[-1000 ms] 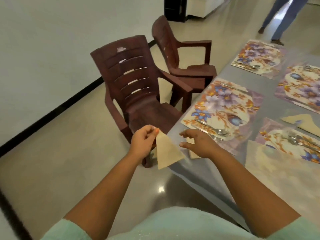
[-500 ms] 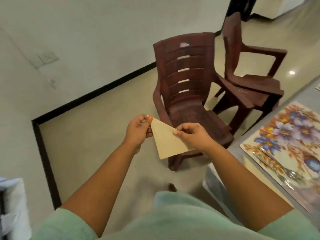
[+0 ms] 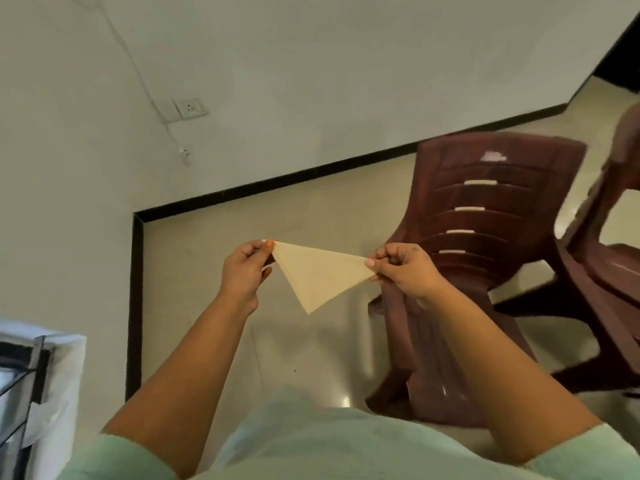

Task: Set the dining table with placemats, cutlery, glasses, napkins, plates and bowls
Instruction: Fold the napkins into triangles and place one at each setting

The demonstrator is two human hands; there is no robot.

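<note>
A cream napkin [image 3: 320, 273], folded into a triangle, hangs stretched in the air between my two hands with its point down. My left hand [image 3: 244, 270] pinches its left corner between thumb and fingers. My right hand [image 3: 403, 268] pinches the right corner the same way. Both hands are held out in front of my chest, above the floor. The dining table with its placemats and cutlery is out of view.
A dark brown plastic chair [image 3: 485, 237] stands just right of my hands, with a second one [image 3: 613, 271] behind it at the right edge. A white wall with a socket [image 3: 190, 107] and black skirting lies ahead. A white-covered object [image 3: 38, 393] stands at lower left.
The view has swung left, away from the table, which has dropped out of sight. My right hand took hold of the napkin's other corner and the hands drew apart, spreading it wide.
</note>
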